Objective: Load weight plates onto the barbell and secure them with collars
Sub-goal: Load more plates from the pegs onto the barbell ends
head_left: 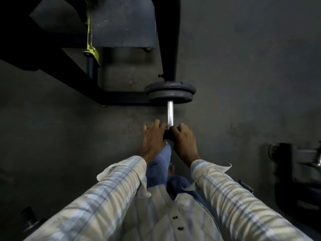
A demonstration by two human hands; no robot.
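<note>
A short chrome bar (pixel 170 113) lies on the dark floor and points away from me. Two black weight plates (pixel 171 93) sit stacked on its far end. At the near end both hands close around a small dark part (pixel 168 134) on the bar, mostly hidden; I cannot tell if it is a collar or a plate. My left hand (pixel 153 136) grips it from the left, with the fingers curled over the top. My right hand (pixel 184 140) grips it from the right. My knee in blue jeans (pixel 159 164) is just below the hands.
A black machine frame (pixel 121 98) with a yellow-green bracket (pixel 92 49) stands at the back left, and its upright post (pixel 171 40) rises just behind the plates. More dark equipment (pixel 298 164) is at the right edge. A small dark object (pixel 29 218) lies at bottom left.
</note>
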